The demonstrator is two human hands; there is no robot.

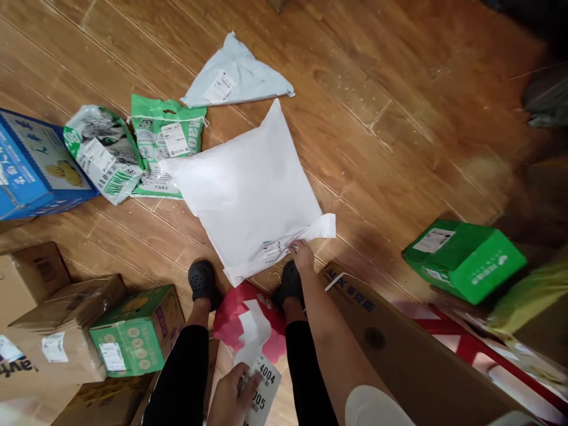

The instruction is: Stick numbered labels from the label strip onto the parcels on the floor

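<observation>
the right hand [302, 254] reaches down to the floor [399, 89] and its fingertips press on the near edge of a large white parcel bag [248, 189], just beside a small label [271, 249]; the grip looks loosely curled on the bag's edge, not clamped around it. the bag lies flat on the wooden floor, in front of two black shoes. the left hand [231, 397] is closed around a strip of numbered paper labels [261, 378], held low near the legs. a green box [465, 257] sits to the right, a long brown carton [399, 349] beside the right arm, and green-and-white bags [164, 142] lie beyond the parcel.
</observation>
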